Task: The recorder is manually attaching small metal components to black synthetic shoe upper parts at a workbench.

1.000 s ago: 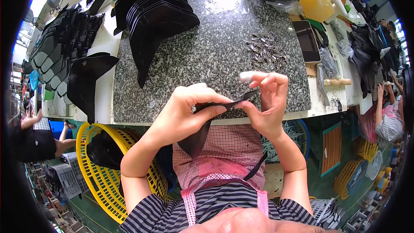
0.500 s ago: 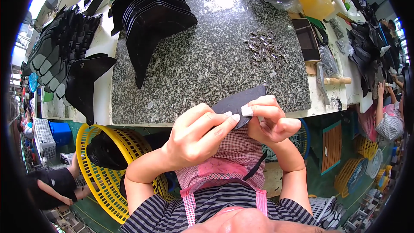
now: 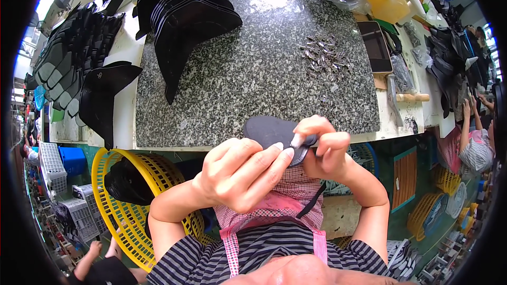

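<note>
A dark, flat, round-ended leather-like piece is held between my hands just past the front edge of the granite slab. My left hand pinches its near edge with fingertips and thumb. Close beside it, my right hand grips the piece's right end, with a white wrap around one fingertip. The two hands' fingertips nearly meet; whatever small part lies between them is hidden. Ahead on the slab lies a loose heap of small silvery metal parts, possibly zipper sliders.
Black boot-shaped pieces are stacked at the slab's far left, with more dark pieces beyond. To the right are a tablet-like device and a hammer. A yellow basket stands below left. Other people work nearby.
The dark piece has been turned, so its rounded end now points left instead of its tip pointing right. My right hand has shifted slightly left; both hands still grip it.
</note>
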Motion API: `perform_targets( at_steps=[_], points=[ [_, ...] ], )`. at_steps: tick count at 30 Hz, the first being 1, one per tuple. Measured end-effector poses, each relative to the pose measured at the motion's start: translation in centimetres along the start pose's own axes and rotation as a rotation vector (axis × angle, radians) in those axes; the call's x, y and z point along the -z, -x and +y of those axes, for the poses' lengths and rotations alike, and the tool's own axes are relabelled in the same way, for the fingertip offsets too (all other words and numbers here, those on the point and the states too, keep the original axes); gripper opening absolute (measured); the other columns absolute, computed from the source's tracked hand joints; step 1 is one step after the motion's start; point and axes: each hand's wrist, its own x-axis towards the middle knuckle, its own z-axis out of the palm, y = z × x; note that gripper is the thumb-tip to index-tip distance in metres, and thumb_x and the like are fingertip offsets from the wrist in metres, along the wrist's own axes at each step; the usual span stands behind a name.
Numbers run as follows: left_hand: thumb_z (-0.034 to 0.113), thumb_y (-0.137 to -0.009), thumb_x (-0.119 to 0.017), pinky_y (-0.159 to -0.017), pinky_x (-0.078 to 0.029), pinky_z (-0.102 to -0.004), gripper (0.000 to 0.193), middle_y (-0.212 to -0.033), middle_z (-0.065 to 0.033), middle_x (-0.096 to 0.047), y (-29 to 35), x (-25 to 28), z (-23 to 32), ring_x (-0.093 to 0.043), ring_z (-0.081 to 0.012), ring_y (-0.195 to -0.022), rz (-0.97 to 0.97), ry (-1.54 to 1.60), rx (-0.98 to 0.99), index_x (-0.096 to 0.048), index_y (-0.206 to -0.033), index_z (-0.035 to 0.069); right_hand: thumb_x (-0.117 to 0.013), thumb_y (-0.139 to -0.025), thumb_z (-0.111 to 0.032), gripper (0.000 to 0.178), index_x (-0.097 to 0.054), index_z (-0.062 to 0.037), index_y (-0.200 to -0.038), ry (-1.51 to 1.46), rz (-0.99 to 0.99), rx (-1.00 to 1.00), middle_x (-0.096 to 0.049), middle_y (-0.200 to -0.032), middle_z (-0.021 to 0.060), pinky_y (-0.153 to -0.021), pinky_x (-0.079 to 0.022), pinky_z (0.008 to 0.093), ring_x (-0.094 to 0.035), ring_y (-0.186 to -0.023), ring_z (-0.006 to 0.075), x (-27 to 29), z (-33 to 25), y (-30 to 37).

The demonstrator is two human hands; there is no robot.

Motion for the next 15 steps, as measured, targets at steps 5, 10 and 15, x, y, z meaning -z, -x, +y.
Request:
perform_targets(
  at_steps=[5,10,15],
  points=[
    [0.013,-0.060,-0.066,-0.052,-0.047,-0.0263,0.036,-0.085,-0.0061,-0.068,0.0,0.7,0.0,-0.057,-0.0149,-0.063,-0.019,-0.016,0.004,-0.073,-0.094,0.001,-0.059,-0.067,0.018,0.043,-0.033,-0.0078,-0.090,0.028,0.054,0.090,-0.066,-0.105,0.0223,-0.076,-0.053,0.0386,-0.063,-0.078,0.0311,0.6,-0.2,-0.9],
    [0.011,-0.060,-0.068,-0.052,-0.048,-0.0272,0.037,-0.083,-0.0048,-0.066,0.8,1.2,-0.4,-0.056,-0.0155,-0.062,-0.009,0.067,0.093,-0.073,-0.095,0.002,-0.058,-0.068,0.018,0.051,-0.025,-0.0100,-0.096,0.009,0.115,0.049,-0.069,-0.097,0.0185,-0.079,-0.049,0.0397,-0.059,-0.082,0.0298,-0.4,0.0,-0.9],
    [0.001,-0.061,-0.069,-0.057,-0.052,-0.0305,0.045,-0.089,-0.0082,-0.067,2.1,1.8,-0.5,-0.061,-0.0197,-0.067,-0.009,0.232,0.251,-0.072,-0.106,0.001,-0.058,-0.071,0.018,0.052,-0.022,-0.0090,-0.099,0.182,0.138,-0.023,-0.068,-0.093,0.0099,-0.072,-0.047,0.0355,-0.057,-0.078,0.0257,-1.6,-0.5,-0.2]
  ],
)
